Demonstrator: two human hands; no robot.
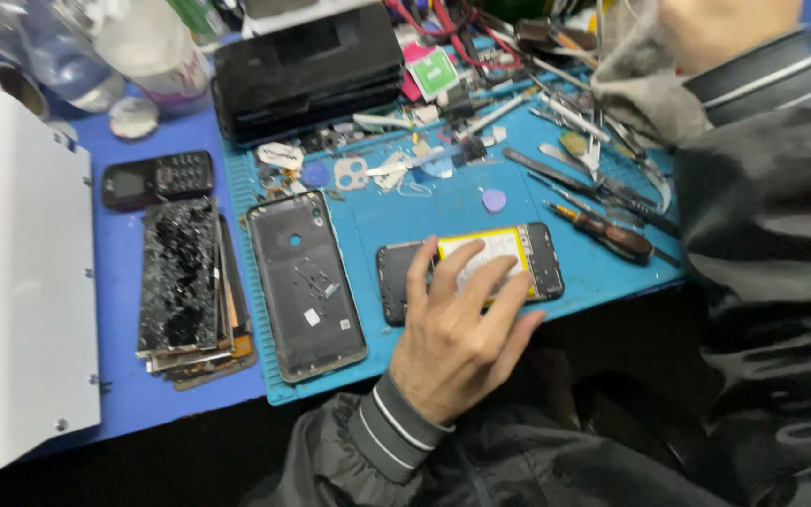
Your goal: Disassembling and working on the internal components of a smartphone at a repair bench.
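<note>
Presently, left hand [457, 343] lies with fingers spread flat on the opened phone [469, 270]; hard pressure risks buckling its yellow battery [481, 246]. Right hand's [706, 28] fingers: cannot tell.

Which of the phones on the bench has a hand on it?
The opened phone with the yellow battery, near the mat's front edge: the left hand rests on it. The grey back cover, cracked screens and small keypad phone lie untouched.

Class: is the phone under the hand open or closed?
Open: the phone lies back-off, its yellow battery exposed beneath the left hand.
</note>
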